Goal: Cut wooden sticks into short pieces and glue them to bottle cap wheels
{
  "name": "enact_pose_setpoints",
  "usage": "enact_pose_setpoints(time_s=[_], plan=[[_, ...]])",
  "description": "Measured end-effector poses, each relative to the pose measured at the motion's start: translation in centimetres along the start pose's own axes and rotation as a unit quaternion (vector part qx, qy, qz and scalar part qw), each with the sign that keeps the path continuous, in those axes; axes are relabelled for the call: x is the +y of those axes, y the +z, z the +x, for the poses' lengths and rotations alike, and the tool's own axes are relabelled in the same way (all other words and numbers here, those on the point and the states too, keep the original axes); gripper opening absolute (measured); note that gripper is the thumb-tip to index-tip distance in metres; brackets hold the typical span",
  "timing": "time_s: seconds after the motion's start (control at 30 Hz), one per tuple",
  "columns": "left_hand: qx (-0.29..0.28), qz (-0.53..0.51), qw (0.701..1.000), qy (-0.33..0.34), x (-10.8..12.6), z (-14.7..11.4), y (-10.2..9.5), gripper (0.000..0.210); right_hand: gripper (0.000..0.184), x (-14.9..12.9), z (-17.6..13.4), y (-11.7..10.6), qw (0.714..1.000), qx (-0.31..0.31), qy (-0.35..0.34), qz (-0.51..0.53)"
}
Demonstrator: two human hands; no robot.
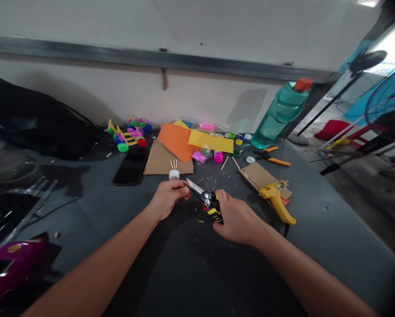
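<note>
My right hand [235, 216] is wrapped round the black, yellow and red handles of a pair of shears [208, 200], whose blades point up and left. At the blade tips, my left hand [169, 198] pinches something thin and small that I cannot make out. Just beyond the left fingers stands a white bottle cap [174, 175]. Several short wooden sticks [173, 164] rise behind the cap, in front of a cardboard piece [154, 160]. Small cut scraps [201, 221] lie scattered around the shears.
A yellow hot glue gun [276, 200] rests on cardboard at right, near orange-handled pliers [276, 162] and a teal bottle [278, 116]. A black phone [131, 166], orange paper [176, 141] and a colourful small model [123, 136] lie toward the wall. A magenta object [19, 264] sits at lower left.
</note>
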State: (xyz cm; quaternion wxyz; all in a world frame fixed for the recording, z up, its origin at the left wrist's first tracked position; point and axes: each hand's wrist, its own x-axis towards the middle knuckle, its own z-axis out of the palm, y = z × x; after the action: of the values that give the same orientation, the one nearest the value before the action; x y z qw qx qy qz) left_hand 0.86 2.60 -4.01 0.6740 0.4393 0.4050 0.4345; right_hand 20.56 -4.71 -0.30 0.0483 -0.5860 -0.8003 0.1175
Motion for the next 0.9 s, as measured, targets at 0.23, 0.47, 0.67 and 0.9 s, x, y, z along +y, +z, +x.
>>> enact_pose_setpoints(time_s=[0.23, 0.47, 0.67, 0.9], plan=[[-0.014, 0.019, 1.0, 0.004, 0.0, -0.11, -0.09, 0.012, 0.031, 0.34, 0.23, 0.44, 1.0, -0.009, -0.003, -0.001], [-0.002, -0.023, 1.0, -0.002, 0.42, -0.15, 0.23, 0.009, 0.042, 0.15, 0.32, 0.39, 0.999, 0.035, -0.021, 0.011], [-0.016, -0.015, 1.0, 0.012, 0.36, -0.11, 0.14, 0.008, 0.043, -0.02, 0.27, 0.32, 1.0, 0.021, -0.016, 0.016], [-0.017, 0.019, 0.999, 0.041, 0.21, -0.19, -0.01, 0.007, 0.038, -0.12, 0.26, 0.17, 1.0, 0.002, -0.01, 0.0]])
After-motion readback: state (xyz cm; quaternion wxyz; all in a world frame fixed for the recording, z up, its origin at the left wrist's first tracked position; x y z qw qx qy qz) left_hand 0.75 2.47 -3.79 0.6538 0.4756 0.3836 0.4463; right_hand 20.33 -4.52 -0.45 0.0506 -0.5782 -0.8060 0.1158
